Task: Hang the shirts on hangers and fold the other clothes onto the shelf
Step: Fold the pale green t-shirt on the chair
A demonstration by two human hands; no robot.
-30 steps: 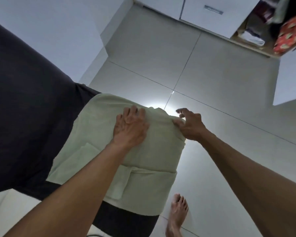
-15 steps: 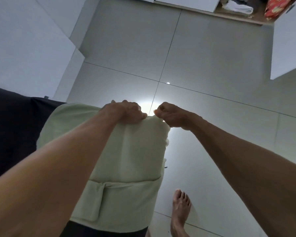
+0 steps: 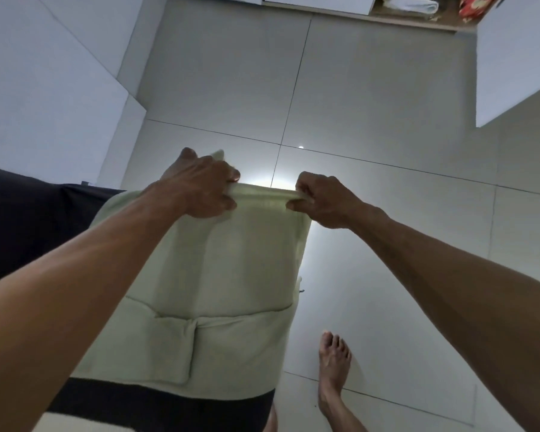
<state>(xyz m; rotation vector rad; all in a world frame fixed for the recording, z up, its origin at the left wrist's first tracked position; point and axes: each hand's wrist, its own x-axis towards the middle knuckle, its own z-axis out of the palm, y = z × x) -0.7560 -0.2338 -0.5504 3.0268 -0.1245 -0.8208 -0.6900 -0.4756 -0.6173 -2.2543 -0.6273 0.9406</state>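
A pale green garment lies folded over a dark surface at the lower left, its near end doubled up into a thick band. My left hand grips the garment's far edge at the left. My right hand pinches the same edge at the right corner, and the edge is stretched taut between both hands. An open shelf at the top right holds a folded white cloth and a red patterned item.
Grey floor tiles spread ahead. A white cabinet door juts in at the right, and a white wall panel stands at the left. My bare foot rests on the floor beside the garment.
My left hand went from pressing flat on the garment to gripping its far edge. Both hands now hold that edge and have pulled it taut. The view has tilted down.
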